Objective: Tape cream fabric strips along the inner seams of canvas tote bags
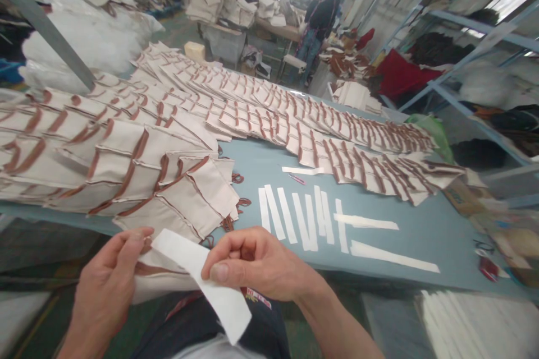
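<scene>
We pinch the strip (pixel 187 258) with both hands closed on it, the left hand (pixel 112 286) at its upper end and the right hand (pixel 256 263) midway, seemingly to keep it flat over the bag (pixel 160 286) beneath. Its free end hangs below the right thumb. Spare strips (pixel 295 219) lie in a row on the table (pixel 421 219), handy to the right.
</scene>
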Demonstrator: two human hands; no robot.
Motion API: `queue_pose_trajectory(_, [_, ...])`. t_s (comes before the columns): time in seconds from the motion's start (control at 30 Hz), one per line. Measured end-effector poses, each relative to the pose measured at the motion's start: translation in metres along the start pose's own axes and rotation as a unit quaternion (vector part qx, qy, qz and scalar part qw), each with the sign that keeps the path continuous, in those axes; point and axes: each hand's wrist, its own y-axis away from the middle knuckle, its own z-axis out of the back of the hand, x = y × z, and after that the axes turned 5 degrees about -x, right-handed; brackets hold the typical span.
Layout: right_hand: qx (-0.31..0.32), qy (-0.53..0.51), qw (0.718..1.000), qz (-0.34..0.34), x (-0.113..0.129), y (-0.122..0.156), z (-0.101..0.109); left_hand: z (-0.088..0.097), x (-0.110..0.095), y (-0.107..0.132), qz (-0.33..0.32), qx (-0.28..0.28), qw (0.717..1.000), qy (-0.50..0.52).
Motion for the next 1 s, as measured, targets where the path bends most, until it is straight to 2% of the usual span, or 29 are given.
queue_pose_trajectory(0.07, [-0.044,0.017,0.999,0.015,0.001,-0.003,-0.005,0.003,0.001,0.012,0.022,-0.002,0.999,-0.025])
queue_pose_trajectory(0.13, [-0.081,0.039,0.996,0.026,0.002,-0.007,-0.008,0.006,0.004,0.029,-0.003,0.023,0.999,0.027])
queue_pose_trajectory(0.2, [-0.101,0.054,0.993,0.03,0.003,-0.011,-0.009,0.007,0.005,0.046,-0.095,0.055,0.992,0.055])
queue_pose_trajectory(0.27, [-0.11,0.056,0.992,0.033,0.004,-0.015,-0.008,0.006,0.001,0.055,-0.227,0.058,0.971,0.037])
queue_pose_trajectory(0.33, [-0.117,0.054,0.991,0.033,0.004,-0.018,-0.007,0.002,-0.009,0.057,-0.351,0.057,0.935,0.004])
queue_pose_trajectory(0.4, [-0.121,0.055,0.991,0.03,0.003,-0.021,-0.006,-0.002,-0.022,0.052,-0.445,0.067,0.893,-0.011])
queue_pose_trajectory(0.5, [-0.126,0.058,0.99,0.022,0.001,-0.026,-0.007,-0.007,-0.038,0.045,-0.526,0.091,0.845,-0.001])
queue_pose_trajectory(0.57, [-0.135,0.066,0.988,0.024,-0.002,-0.028,-0.008,-0.009,-0.043,0.045,-0.536,0.098,0.838,0.014])
queue_pose_trajectory(0.6, [-0.139,0.071,0.987,0.026,-0.003,-0.029,-0.009,-0.009,-0.044,0.046,-0.524,0.101,0.845,0.022])
queue_pose_trajectory(0.67, [-0.134,0.087,0.987,0.029,-0.007,-0.028,-0.009,-0.01,-0.045,0.05,-0.45,0.103,0.886,0.048])
queue_pose_trajectory(0.73, [-0.123,0.13,0.983,0.042,-0.009,-0.024,-0.006,-0.009,-0.046,0.055,-0.295,0.122,0.944,0.087])
queue_pose_trajectory(0.77, [-0.129,0.171,0.975,0.057,-0.01,-0.022,-0.004,-0.009,-0.048,0.057,-0.198,0.139,0.964,0.111])
queue_pose_trajectory(0.8, [-0.15,0.223,0.96,0.081,-0.01,-0.019,-0.001,-0.009,-0.05,0.058,-0.103,0.158,0.972,0.139])
queue_pose_trajectory(0.87, [-0.205,0.325,0.908,0.167,-0.01,-0.015,0.004,-0.007,-0.057,0.059,0.036,0.185,0.962,0.196])
queue_pose_trajectory(0.9, [-0.222,0.36,0.878,0.222,-0.01,-0.015,0.007,-0.006,-0.061,0.059,0.077,0.193,0.954,0.216])
queue_pose_trajectory(0.97, [-0.208,0.384,0.839,0.325,-0.01,-0.016,0.009,-0.004,-0.067,0.06,0.113,0.201,0.945,0.234])
queue_pose_trajectory(1.0, [-0.182,0.379,0.834,0.358,-0.01,-0.018,0.009,-0.003,-0.07,0.06,0.115,0.202,0.944,0.234])
